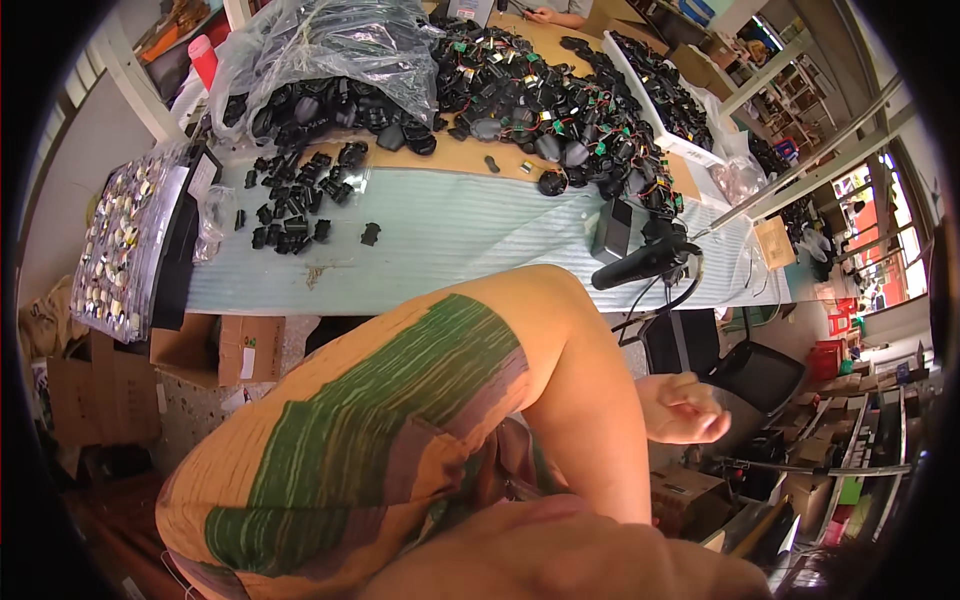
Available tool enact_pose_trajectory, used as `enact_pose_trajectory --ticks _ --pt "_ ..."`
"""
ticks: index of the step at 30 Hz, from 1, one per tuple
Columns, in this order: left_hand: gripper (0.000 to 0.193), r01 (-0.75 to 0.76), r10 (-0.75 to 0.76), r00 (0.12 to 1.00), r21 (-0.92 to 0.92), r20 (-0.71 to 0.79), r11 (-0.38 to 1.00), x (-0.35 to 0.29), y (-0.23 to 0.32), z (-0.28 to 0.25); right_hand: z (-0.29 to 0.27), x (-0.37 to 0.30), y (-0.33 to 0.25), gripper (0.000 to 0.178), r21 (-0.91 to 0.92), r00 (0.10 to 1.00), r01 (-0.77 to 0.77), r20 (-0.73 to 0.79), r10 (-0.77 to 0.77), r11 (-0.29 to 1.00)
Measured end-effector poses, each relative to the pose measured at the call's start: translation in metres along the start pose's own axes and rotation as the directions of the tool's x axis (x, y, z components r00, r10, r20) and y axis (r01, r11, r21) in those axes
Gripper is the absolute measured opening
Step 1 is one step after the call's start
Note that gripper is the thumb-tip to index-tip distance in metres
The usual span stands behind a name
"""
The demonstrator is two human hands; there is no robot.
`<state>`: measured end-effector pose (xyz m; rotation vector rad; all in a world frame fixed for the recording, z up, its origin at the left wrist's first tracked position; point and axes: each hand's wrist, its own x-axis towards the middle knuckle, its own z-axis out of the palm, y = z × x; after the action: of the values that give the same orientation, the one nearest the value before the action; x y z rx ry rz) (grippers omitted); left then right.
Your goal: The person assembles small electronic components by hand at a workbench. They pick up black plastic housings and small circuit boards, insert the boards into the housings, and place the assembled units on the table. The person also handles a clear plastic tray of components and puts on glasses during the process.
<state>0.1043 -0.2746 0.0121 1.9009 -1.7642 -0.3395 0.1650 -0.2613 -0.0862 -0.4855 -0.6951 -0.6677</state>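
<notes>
My left arm, in an orange, green and purple striped sleeve, is bent across the front of me. Its elbow is raised at the near edge of the table and the bare forearm folds back toward me; my left hand is out of sight. Beyond that forearm shows my right hand (685, 408), fingers curled in, with no object visible in it. It hangs apart from the table, and the dark chair (755, 375) is the nearest thing. On the table's pale blue foam sheet (440, 235) lie small black plastic parts (290, 205), with one black piece (370, 234) off by itself.
A big heap of black parts with wires and green boards (540, 100) covers the table's far side, beside a clear plastic bag (330, 60). A black box (612, 230) and a black-handled tool (645, 262) sit at the right. Trays of small pieces (120, 240) stand left. Another person's hand (540, 15) shows at the far side.
</notes>
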Motion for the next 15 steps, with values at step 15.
enact_pose_trajectory --ticks 15 --pt "0.020 -0.190 0.192 0.529 0.105 -0.827 0.976 -0.215 0.085 0.007 0.207 0.093 -0.004 0.011 0.456 0.786 0.418 0.253 -0.565 0.786"
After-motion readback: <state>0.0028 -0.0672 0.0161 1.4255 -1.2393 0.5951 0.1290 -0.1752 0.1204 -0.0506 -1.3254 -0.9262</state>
